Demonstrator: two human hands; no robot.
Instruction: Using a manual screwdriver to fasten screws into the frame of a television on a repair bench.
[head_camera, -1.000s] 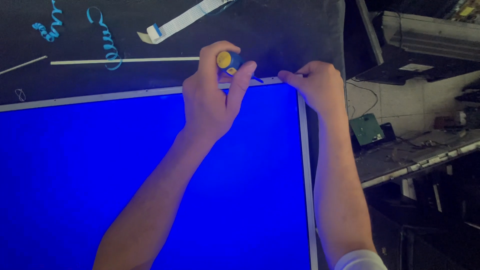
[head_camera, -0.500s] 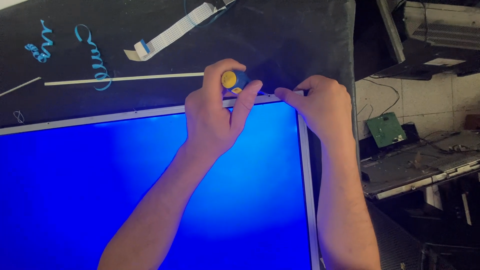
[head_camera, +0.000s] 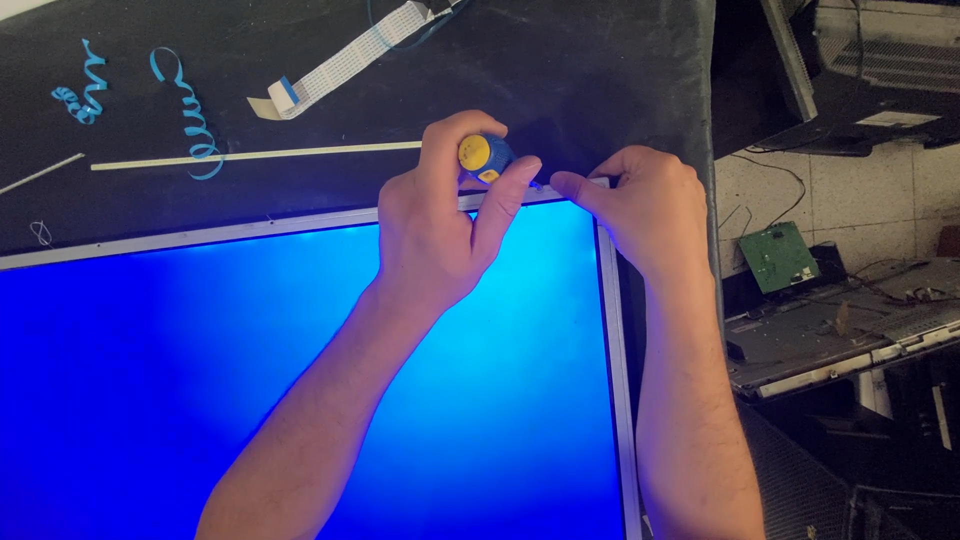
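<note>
Hands meet at the upper right corner of a lit blue display panel (head_camera: 250, 390) lying flat on a black work surface (head_camera: 560, 70). The left hand (head_camera: 435, 235) comes up from the lower left, forearm crossing the glowing screen, fingers curled shut round a screwdriver (head_camera: 483, 158) with a blue and yellow handle. The handle's yellow cap faces the camera; thumb and forefinger wrap its sides. The tool stands over the top strip of the panel's pale metal frame (head_camera: 618, 330), just left of the corner.

The right hand (head_camera: 640, 205) rises along the panel's right edge, wrist bent inward. Its fingers are drawn together, and the fingertips press at the frame beside the screwdriver. Whether they pinch something small cannot be told.

The screwdriver's shaft and tip are hidden behind the left hand. The frame corner itself is covered by the right hand. The panel is cut off at the left and bottom edges.

On the black surface above the panel lie a thin white strip (head_camera: 255, 155), a flat white ribbon cable (head_camera: 345, 62) with a blue end, and blue curled peelings (head_camera: 190, 120). A green circuit board (head_camera: 778, 255) lies off to the right, among dark equipment that is hard to make out.
</note>
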